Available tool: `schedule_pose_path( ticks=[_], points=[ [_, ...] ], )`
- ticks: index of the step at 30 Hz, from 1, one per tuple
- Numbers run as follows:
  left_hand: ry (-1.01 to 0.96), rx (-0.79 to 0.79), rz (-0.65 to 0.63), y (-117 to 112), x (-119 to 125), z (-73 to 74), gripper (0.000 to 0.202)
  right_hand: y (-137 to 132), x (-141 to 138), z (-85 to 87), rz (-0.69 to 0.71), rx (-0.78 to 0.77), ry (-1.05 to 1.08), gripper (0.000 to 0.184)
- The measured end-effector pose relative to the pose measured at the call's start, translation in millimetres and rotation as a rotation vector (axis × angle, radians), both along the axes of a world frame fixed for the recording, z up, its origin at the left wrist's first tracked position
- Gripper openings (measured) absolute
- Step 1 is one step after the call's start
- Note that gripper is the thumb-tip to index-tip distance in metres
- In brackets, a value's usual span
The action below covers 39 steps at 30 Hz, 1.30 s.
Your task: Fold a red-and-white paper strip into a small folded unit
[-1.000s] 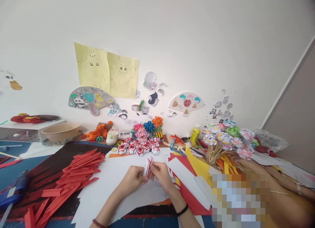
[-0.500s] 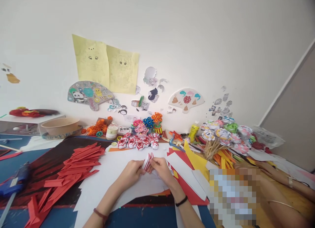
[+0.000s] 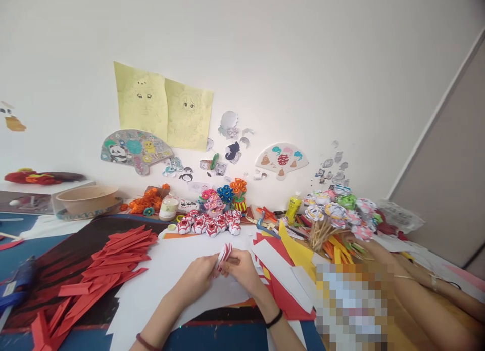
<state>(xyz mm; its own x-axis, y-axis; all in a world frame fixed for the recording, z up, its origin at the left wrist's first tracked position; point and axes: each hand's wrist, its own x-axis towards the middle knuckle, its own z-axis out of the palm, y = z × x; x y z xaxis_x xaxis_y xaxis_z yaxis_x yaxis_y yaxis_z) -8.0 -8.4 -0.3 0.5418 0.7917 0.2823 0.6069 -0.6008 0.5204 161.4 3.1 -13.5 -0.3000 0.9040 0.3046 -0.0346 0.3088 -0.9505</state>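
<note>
A small red-and-white folded paper piece (image 3: pixel 224 253) is pinched upright between both hands above a sheet of white paper (image 3: pixel 162 285). My left hand (image 3: pixel 202 275) grips it from the left, fingers closed. From the right, my right hand (image 3: pixel 239 269) pinches the same piece with thumb and fingers. Part of it is hidden behind the fingertips. Beyond the hands, several red-and-white paper flowers (image 3: pixel 212 223) stand grouped at the back of the white paper.
Folded red paper strips (image 3: pixel 113 260) are heaped on the left, with a blue glue gun (image 3: pixel 17 285) beyond them. Red paper (image 3: pixel 280 290) and yellow paper (image 3: pixel 293 247) lie right. Paper flowers on sticks (image 3: pixel 335 209) stand near another person's arms (image 3: pixel 409 285).
The view has shifted a little, so the scene sits lower and further left. Both hands still hold the folded paper, which is now turned to a narrower, more upright angle.
</note>
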Motion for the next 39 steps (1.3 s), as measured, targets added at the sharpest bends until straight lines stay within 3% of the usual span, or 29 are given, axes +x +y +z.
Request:
schedule_pose_path(
  ticks=[7, 12, 16, 20, 24, 34, 39],
  points=[
    [0.153, 0.081, 0.033, -2, -1, -8.0, 0.027, -3, -10, -6.5, -0.166, 0.033, -0.036, 0.040],
    [0.084, 0.032, 0.099, -1, 1, -3.8, 0.016, 0, -7, -8.4, -0.201, 0.063, -0.044, 0.042],
    [-0.026, -0.009, 0.223, 0, 2, 3.1, 0.023, 4, -2, -6.6, -0.194, 0.048, 0.019, 0.042],
    [-0.229, -0.121, 0.139, 0, 5, 9.1, 0.026, 2, 1, 1.2, -0.175, 0.025, 0.080, 0.041],
    [-0.309, -0.135, 0.049, -1, 10, 12.0, 0.036, 0, 1, 4.0, -0.184, -0.013, 0.139, 0.043],
    [-0.270, 0.009, 0.246, 3, 21, 1.8, 0.035, 4, 0, 2.8, -0.346, -0.016, 0.166, 0.041],
    [-0.341, -0.058, 0.189, 3, 25, 0.0, 0.040, 9, 17, 9.2, -0.343, 0.007, 0.126, 0.042]
  ],
)
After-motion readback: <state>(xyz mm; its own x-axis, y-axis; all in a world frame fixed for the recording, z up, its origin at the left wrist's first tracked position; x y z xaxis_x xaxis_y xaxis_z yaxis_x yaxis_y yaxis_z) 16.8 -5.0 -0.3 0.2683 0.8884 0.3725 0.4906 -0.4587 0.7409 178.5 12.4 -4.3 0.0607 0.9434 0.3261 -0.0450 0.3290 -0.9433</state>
